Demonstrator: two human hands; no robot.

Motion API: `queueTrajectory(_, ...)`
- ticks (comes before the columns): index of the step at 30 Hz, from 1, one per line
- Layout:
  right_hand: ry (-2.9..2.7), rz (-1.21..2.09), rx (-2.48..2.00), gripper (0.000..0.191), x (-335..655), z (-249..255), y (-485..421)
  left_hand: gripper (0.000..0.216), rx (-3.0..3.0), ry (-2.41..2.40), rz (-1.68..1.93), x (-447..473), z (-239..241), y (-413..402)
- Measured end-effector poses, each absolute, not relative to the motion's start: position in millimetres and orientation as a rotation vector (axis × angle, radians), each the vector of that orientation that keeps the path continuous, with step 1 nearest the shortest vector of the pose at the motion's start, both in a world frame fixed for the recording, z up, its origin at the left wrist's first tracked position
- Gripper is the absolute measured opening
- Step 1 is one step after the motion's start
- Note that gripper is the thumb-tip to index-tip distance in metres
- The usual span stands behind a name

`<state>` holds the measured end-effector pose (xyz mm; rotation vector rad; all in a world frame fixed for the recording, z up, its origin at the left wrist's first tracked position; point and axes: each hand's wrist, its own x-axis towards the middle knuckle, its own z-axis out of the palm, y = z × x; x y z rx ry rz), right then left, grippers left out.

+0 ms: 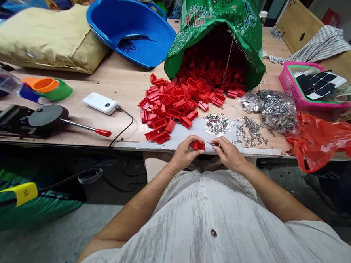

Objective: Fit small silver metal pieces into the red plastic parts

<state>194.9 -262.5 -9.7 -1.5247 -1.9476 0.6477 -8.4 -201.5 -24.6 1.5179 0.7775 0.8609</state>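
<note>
My left hand [185, 154] is closed around a small red plastic part [197, 145] at the table's front edge. My right hand [229, 154] pinches a tiny metal piece [211, 144] right beside that part. Just beyond the hands lies a heap of red plastic parts [174, 105] spilling from a green woven sack [217, 29]. Small shiny metal pieces [218, 124] are scattered on the white sheet in front of me.
A blue basin [133, 29] with black bits stands at the back. A white power bank [101, 103] and a hand press with a red-tipped lever [44, 117] are on the left. A clear bag of metal pieces [270, 107], a pink basket [312, 85] and an orange bag [324, 140] lie right.
</note>
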Motion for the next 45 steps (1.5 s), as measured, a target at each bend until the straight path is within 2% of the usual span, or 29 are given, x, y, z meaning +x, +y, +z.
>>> queueTrajectory(3, -1.921, 0.805, -1.436, 0.028, 196.6, 2.1, -268.4, 0.026, 1.086, 0.710, 0.950, -4.3, -14.3, -213.9)
queueTrajectory(6, -1.996, 0.881, -1.433, 0.040, 191.0, 13.1, -272.8, 0.025, 0.715, 0.603, 0.875, 0.7, -4.3, -224.9)
queueTrajectory(9, -2.054, 0.807, -1.427, 0.039, 185.0, 18.9, -274.5, 0.028, 0.485, 0.553, 0.828, 5.5, 2.6, -232.8)
queueTrajectory(14, -2.113, 0.593, -1.416, 0.036, 184.1, 18.5, -273.9, 0.012, 0.314, 0.625, 0.824, 12.3, 10.2, -239.7)
queueTrajectory(20, -2.084, 0.516, -1.408, 0.035, 182.7, 10.4, -273.9, 0.012, 0.298, 0.637, 0.878, 16.3, 8.0, -246.1)
queueTrajectory(26, -1.844, 0.730, -1.357, 0.036, 179.5, 0.2, -280.6, 0.019, 0.314, 0.578, 0.892, 17.6, 0.4, -250.5)
queueTrajectory(29, -1.729, 0.775, -1.488, 0.039, 202.0, -2.0, -281.7, 0.025, 0.373, 0.665, 0.794, 10.4, -8.8, -253.1)
queueTrajectory(33, -1.538, 0.518, -1.798, 0.032, 256.5, -3.3, -280.8, 0.029, 0.496, 0.914, 0.580, -1.2, -40.5, -255.7)
queueTrajectory(36, -1.623, 0.283, -1.955, 0.018, 285.4, -6.9, -282.2, 0.026, 0.487, 1.109, 0.541, -2.8, -69.8, -252.7)
queueTrajectory(39, -1.751, 0.228, -2.029, 0.012, 289.5, -12.3, -283.3, 0.025, 0.490, 1.174, 0.524, 0.1, -88.1, -247.2)
queueTrajectory(45, -1.849, 0.187, -2.121, 0.011, 269.1, -21.0, -276.5, 0.036, 0.761, 1.161, 0.451, -4.6, -76.0, -244.0)
